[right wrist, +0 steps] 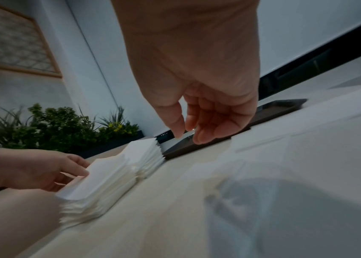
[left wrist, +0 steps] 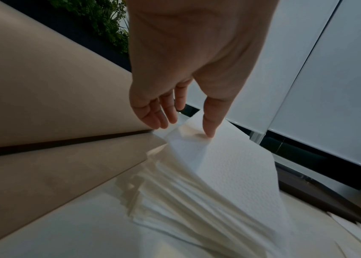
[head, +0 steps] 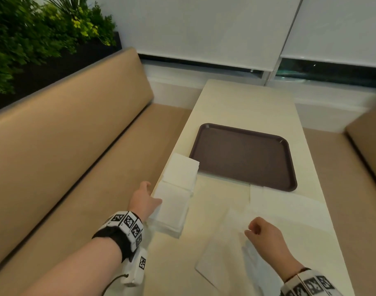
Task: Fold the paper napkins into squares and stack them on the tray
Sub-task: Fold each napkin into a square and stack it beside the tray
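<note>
A stack of white paper napkins (head: pixel 176 195) lies at the table's left edge, just in front of the brown tray (head: pixel 242 154). My left hand (head: pixel 153 195) is at the stack's left side. Its thumb lies on the raised edge of the top napkin (left wrist: pixel 230 167) and its fingers sit at that edge, pinching it. In the right wrist view the stack (right wrist: pixel 113 176) shows this lifted top sheet. Unfolded napkins (head: pixel 285 210) lie spread flat on the table in front of the tray. My right hand (head: pixel 252 230) hovers over them, fingers loosely curled (right wrist: pixel 188 137), holding nothing.
The table (head: pixel 242 103) is long and cream, with tan bench seats (head: pixel 65 146) on both sides. A planter with green plants (head: pixel 33 39) stands behind the left bench. White window blinds (head: pixel 204 28) hang beyond the table's far end.
</note>
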{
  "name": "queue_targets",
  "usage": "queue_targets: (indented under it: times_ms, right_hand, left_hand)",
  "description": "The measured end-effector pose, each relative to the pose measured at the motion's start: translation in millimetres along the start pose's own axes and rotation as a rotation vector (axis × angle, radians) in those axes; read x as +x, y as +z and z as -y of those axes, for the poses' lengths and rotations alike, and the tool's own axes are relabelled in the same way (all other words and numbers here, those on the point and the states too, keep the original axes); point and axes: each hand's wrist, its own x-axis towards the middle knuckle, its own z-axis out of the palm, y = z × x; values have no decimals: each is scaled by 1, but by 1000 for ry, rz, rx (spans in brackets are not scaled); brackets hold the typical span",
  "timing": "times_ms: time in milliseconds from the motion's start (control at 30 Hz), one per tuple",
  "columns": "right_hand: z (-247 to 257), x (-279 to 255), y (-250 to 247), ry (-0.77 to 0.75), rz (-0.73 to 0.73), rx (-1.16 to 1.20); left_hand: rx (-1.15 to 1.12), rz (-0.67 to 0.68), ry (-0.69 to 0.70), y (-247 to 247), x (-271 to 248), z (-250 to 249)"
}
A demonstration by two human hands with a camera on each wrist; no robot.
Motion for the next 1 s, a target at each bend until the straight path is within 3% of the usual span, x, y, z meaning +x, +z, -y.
queue_targets:
  times_ms: [133,433,500,600,667,733,800,867,933,1000]
  right_hand:
    - [-30,-19,-5,51,6,-71]
    - [-48,-55,17,84,305,-335]
    - [-46,-59,24,66,278,-342]
    - [-45,-53,24,93,89,-231]
    - [-45,-46,21,57,64,-257]
    - [-44,-43,20,-23,119,-408]
    - [-47,-45,21,-57,144,-511]
    - [-54,-50,24,-36,150,-542]
    - [-60,-54,28,-23,152,-563]
    - [-63,-57,31,-26,159,-591]
  left_hand:
    - [3,-23,28,3,0,-4]
    - [73,-71,100,3,-5,-15]
    - [169,-155,185,2,-16,-24]
    - [149,-227,438,8,-43,-49]
    - [76,-167,647,22,-62,-66]
    - [59,30,750,43,-81,-79]
    - [167,287,727,72,-93,-83]
    - [349,456,606,105,-96,-75]
    - [523,507,493,130,-96,-62]
    - [605,481,468,147,-95,-53]
